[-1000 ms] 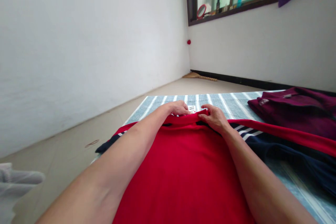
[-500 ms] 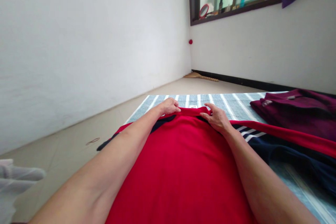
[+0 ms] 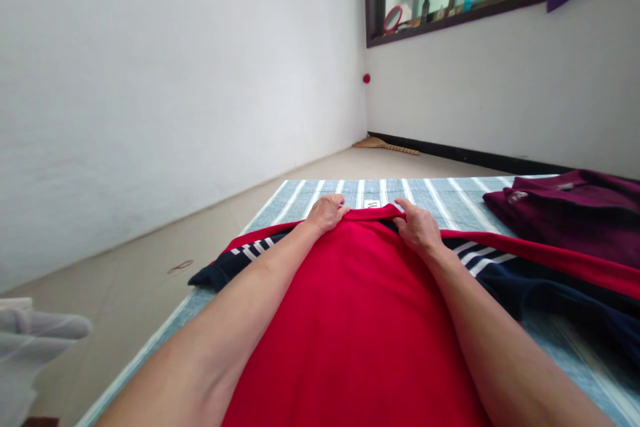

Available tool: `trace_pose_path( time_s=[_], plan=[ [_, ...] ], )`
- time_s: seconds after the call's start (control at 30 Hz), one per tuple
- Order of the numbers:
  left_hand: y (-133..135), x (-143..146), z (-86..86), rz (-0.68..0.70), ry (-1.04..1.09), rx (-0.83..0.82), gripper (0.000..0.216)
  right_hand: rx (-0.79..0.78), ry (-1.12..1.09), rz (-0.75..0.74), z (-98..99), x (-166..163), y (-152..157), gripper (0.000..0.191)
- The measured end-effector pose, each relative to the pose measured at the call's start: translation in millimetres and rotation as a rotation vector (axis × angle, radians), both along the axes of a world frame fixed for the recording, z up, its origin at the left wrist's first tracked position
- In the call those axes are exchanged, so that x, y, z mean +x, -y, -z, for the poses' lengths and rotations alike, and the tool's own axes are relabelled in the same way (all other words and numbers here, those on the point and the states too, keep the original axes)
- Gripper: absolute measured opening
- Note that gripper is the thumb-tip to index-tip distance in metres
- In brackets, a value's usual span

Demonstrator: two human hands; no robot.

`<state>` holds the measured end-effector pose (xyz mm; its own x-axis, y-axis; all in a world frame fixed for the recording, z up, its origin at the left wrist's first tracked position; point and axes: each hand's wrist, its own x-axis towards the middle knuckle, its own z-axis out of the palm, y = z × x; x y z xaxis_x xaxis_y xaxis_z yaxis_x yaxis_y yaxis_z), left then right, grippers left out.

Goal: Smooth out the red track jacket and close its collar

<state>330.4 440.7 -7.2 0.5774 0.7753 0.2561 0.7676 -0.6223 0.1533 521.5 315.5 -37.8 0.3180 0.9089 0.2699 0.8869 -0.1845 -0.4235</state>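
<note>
A red jacket (image 3: 360, 320) with navy, white-striped sleeves lies spread on a blue-and-white striped cloth (image 3: 295, 200). Its collar (image 3: 373, 213) is at the far end, between my two hands. My left hand (image 3: 327, 211) is closed on the collar's left end, fingers pinched together. At the other end, my right hand (image 3: 419, 227) grips the collar between thumb and fingers. The left sleeve (image 3: 220, 272) reaches the cloth's left edge, partly behind my forearm. The right sleeve (image 3: 540, 287) stretches off to the right.
A folded maroon garment (image 3: 575, 213) rests on the cloth at the right. White fabric (image 3: 40, 340) shows at the lower left. On the floor are a broom (image 3: 385, 145) in the corner and a thin loop (image 3: 180, 267). Bottles and a mirror (image 3: 393, 19) stand on the windowsill.
My left hand has shifted slightly right and down along the collar, and more of the left sleeve's stripes show. My right hand has moved slightly right. The whole view has shifted a little.
</note>
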Motion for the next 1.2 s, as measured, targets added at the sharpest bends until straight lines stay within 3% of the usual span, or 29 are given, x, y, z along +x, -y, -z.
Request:
trace_pose_path(
  time_s=[0.13, 0.23, 0.3, 0.37, 0.47, 0.57, 0.8, 1.0, 1.2],
  plan=[
    [24.1, -5.2, -5.7, -0.059, 0.023, 0.151, 0.019, -0.006, 0.08, 0.018, -4.9, -4.6, 3.3, 0.039],
    [54.0, -10.2, -5.1, 0.009, 0.029, 0.301, 0.02, 0.012, 0.147, 0.012, -14.1, -17.1, 5.6, 0.038],
    [70.7, -12.6, 1.2, 0.065, -0.012, 0.286, 0.022, 0.031, 0.185, -0.041, -18.8, -29.0, 6.0, 0.036],
    [79.0, -14.2, 10.7, 0.042, -0.081, 0.166, 0.031, 0.027, 0.209, -0.134, -18.6, -39.8, 5.3, 0.034],
    [77.1, -16.5, 25.1, -0.008, -0.167, -0.03, 0.046, -0.032, 0.22, -0.256, -8.7, -47.1, 2.9, 0.029],
    [71.4, -19.1, 32.6, 0.002, -0.167, -0.087, 0.051, -0.078, 0.216, -0.299, 2.9, -44.5, 1.1, 0.034],
    [74.5, -33.9, 26.1, -0.031, -0.099, 0.117, 0.039, -0.099, 0.198, -0.281, 7.8, -44.5, 2.9, 0.042],
    [66.7, -48.3, 26.7, -0.031, -0.198, -0.037, 0.05, -0.144, 0.173, -0.274, 7.7, -48.1, 4.9, 0.058],
    [75.4, -47.3, 25.5, -0.124, -0.219, 0.111, 0.048, -0.158, 0.157, -0.279, 6.3, -48.9, 5.9, 0.063]
  ],
)
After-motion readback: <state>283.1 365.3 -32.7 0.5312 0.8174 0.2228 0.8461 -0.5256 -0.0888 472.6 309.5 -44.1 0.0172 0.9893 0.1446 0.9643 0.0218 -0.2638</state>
